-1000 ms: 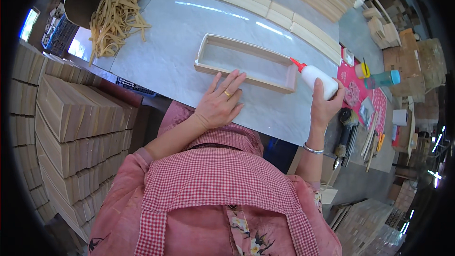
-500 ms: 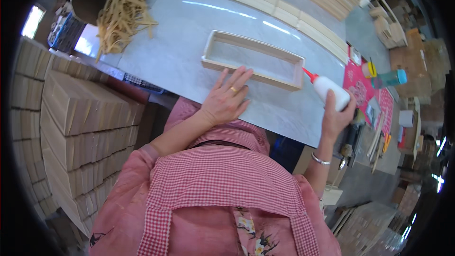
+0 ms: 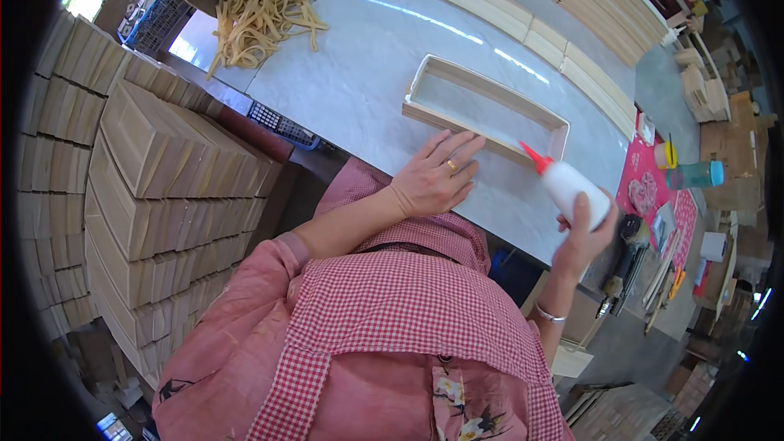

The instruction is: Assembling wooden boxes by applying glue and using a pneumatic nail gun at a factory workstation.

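A long, shallow rectangular wooden frame [image 3: 433,116] lies on the grey marbled table, with pale lines along its rim at both short ends. My left hand [image 3: 441,175] rests at the frame's near long side, fingers stretched out, the fingertips at its wall; a ring is on one finger. In my right hand [image 3: 584,237] is a white squeeze glue bottle [image 3: 573,192] with a red pointed nozzle, held tilted. Its tip hangs over the near long side, toward the right end. Whether the tip touches the wood, I cannot tell.
Rubber bands [image 3: 265,8] spill from a container at the back left. Thin wooden strips [image 3: 506,20] lie across the far table. Stacked wooden pieces [image 3: 155,147] stand at left. To the right are a teal jar [image 3: 694,175], a pink cloth [image 3: 641,180] and a black tool [image 3: 625,265].
The glue bottle's nozzle has gone from the frame's right end to above its near long side. My left hand stays by the near wall. The whole view has shifted a little.
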Demonstrator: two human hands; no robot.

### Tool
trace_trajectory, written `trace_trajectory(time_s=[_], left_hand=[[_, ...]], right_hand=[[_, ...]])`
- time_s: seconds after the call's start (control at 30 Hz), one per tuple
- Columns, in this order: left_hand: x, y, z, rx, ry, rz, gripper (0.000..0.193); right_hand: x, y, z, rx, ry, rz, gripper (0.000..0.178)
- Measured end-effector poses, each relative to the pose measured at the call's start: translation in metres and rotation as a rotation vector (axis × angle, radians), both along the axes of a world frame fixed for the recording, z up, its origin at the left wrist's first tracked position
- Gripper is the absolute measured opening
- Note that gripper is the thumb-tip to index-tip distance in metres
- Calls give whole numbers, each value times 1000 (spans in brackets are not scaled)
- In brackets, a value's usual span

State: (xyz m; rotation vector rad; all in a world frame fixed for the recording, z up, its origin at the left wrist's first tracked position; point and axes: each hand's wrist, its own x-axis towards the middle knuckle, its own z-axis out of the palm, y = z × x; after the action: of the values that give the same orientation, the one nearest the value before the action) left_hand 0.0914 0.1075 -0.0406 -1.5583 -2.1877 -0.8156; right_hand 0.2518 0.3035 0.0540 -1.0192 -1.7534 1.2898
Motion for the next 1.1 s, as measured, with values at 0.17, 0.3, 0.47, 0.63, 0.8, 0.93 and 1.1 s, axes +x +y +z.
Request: trace_trajectory(time_s=[0.17,0.3,0.47,0.63,0.8,0.93,1.1], left_hand=[[-2,3,-9,40,17,-15,28],[-1,3,-10,55,17,-19,26],[-2,1,-10,69,18,-21,24],[-2,0,-11,55,10,-25,25],[-2,2,-9,51,9,-16,24],[-2,3,-6,61,11,-12,22],[-1,3,-6,41,-8,-16,22]], right_hand=[[-62,-46,-7,-48,51,266,44],[-94,-64,-14,-33,70,387,47],[-113,-72,-18,14,61,453,48],[-108,-68,-13,57,37,448,47],[-89,-52,-5,96,9,392,46],[-69,-36,-1,125,-16,331,45],[-45,-18,0,142,-40,244,44]])
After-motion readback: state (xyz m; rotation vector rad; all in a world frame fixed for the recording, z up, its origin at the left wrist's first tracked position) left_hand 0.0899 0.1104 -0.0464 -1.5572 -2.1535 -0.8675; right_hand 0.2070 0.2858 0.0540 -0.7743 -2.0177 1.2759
